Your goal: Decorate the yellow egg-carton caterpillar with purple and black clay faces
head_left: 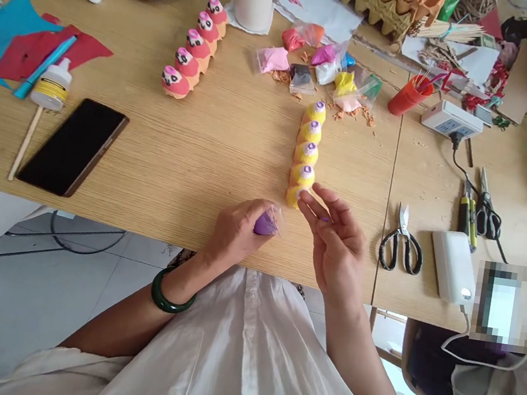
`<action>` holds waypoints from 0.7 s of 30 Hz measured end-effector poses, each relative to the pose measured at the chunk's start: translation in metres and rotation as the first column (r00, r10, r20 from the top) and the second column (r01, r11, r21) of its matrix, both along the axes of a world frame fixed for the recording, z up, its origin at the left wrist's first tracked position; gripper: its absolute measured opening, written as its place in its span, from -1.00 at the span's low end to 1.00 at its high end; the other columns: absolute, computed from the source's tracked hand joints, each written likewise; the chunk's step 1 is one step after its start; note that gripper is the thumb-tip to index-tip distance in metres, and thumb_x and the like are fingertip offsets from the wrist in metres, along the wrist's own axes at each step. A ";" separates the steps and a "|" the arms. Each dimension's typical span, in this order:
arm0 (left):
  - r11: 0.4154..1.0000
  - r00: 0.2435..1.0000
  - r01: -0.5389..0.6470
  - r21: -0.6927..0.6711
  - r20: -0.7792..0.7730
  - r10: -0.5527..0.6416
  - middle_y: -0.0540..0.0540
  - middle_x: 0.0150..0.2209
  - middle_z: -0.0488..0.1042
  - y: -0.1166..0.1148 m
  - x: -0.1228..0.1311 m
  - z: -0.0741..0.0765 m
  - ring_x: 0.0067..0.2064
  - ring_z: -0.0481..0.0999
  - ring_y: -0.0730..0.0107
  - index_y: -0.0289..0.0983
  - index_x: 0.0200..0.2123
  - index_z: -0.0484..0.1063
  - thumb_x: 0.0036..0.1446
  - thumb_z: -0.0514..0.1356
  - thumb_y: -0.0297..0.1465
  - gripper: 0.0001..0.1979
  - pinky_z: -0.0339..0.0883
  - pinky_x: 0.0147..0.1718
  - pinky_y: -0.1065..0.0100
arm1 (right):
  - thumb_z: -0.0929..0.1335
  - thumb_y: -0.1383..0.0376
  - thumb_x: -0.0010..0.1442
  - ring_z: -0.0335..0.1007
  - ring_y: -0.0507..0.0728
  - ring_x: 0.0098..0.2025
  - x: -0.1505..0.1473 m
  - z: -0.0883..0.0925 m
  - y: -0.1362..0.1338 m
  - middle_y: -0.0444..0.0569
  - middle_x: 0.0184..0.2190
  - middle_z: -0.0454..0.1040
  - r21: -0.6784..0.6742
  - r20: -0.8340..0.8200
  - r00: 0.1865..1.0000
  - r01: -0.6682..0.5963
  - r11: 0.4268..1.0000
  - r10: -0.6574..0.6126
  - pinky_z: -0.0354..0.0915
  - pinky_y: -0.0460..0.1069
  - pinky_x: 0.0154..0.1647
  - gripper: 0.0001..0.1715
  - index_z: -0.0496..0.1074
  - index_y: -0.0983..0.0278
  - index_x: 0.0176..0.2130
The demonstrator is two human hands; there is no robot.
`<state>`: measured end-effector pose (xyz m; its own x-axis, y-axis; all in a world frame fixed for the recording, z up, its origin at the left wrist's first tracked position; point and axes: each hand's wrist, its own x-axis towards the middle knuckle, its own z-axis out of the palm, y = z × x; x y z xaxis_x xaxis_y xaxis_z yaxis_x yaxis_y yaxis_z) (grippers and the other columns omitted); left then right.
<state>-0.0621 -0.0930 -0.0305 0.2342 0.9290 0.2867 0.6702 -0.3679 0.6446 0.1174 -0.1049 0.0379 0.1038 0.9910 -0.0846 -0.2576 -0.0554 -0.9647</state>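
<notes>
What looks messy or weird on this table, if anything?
Orange scraps lie scattered around the little bags, so that spot looks messy. Also, four bumps on the yellow strip show purple rings, but the nearest bump shows none, though the right hand partly covers it.

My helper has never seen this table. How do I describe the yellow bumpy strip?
On the wooden table, find the person's right hand. Just beyond it, a yellow strip of five domes runs away from the person. Unlike the red strip farther left, its domes are yellow, four showing purple marks.
</notes>
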 end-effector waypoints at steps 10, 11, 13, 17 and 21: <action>1.000 0.997 -0.018 -0.018 0.074 0.019 -0.02 -0.15 0.73 -0.001 0.000 -0.001 -0.18 0.72 0.20 -0.17 -0.12 0.51 0.08 0.35 -0.58 -0.69 0.50 -0.24 0.27 | 0.41 0.15 0.42 0.42 -0.02 -0.54 -0.004 -0.002 -0.007 -0.11 -0.35 0.60 0.062 0.391 0.914 0.089 0.994 -0.106 0.44 -0.03 -0.49 -0.84 0.54 0.16 -0.08; 1.000 0.997 -0.012 -0.014 0.075 0.013 -0.03 -0.14 0.73 -0.001 -0.001 -0.002 -0.16 0.73 0.18 -0.17 -0.08 0.51 0.07 0.36 -0.58 -0.65 0.52 -0.22 0.25 | 0.44 0.12 0.37 0.27 -0.05 -0.60 -0.001 0.000 -0.004 -0.15 -0.46 0.51 -0.026 0.347 0.936 0.079 0.997 -0.065 0.28 -0.06 -0.59 -0.81 0.54 0.19 -0.18; 1.000 0.998 -0.001 -0.009 0.067 0.002 -0.05 -0.12 0.73 -0.001 -0.001 -0.003 -0.13 0.74 0.14 -0.18 -0.03 0.51 0.07 0.37 -0.57 -0.61 0.55 -0.19 0.22 | 0.50 0.06 0.26 0.12 -0.08 -0.60 0.003 0.005 0.002 -0.17 -0.51 0.39 -0.223 0.151 0.987 -0.023 0.975 0.058 0.05 -0.10 -0.66 -0.71 0.53 0.23 -0.28; 0.999 0.999 0.025 -0.024 0.048 -0.023 -0.05 -0.11 0.73 -0.001 -0.001 -0.004 -0.13 0.74 0.18 -0.17 -0.01 0.49 0.09 0.34 -0.58 -0.60 0.56 -0.18 0.23 | 0.52 0.17 0.12 0.23 -0.05 -0.49 0.004 0.011 0.005 -0.08 -0.34 0.47 -0.356 -0.068 0.983 -0.185 0.916 0.172 0.07 -0.12 -0.63 -0.74 0.56 0.26 -0.21; 1.000 0.998 0.027 -0.012 0.065 -0.026 -0.04 -0.13 0.72 -0.002 -0.001 -0.005 -0.14 0.73 0.19 -0.15 -0.01 0.48 0.11 0.35 -0.57 -0.62 0.56 -0.19 0.23 | 0.39 0.15 0.33 0.25 -0.06 -0.59 0.002 0.005 -0.003 -0.05 -0.33 0.57 -0.204 0.219 0.962 -0.121 0.971 0.166 0.15 -0.08 -0.64 -0.77 0.54 0.26 -0.15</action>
<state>-0.0630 -0.0953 -0.0357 0.2402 0.9265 0.2896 0.6173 -0.3761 0.6910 0.1194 -0.1083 0.0434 0.0006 0.9655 -0.2603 -0.0035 -0.2603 -0.9655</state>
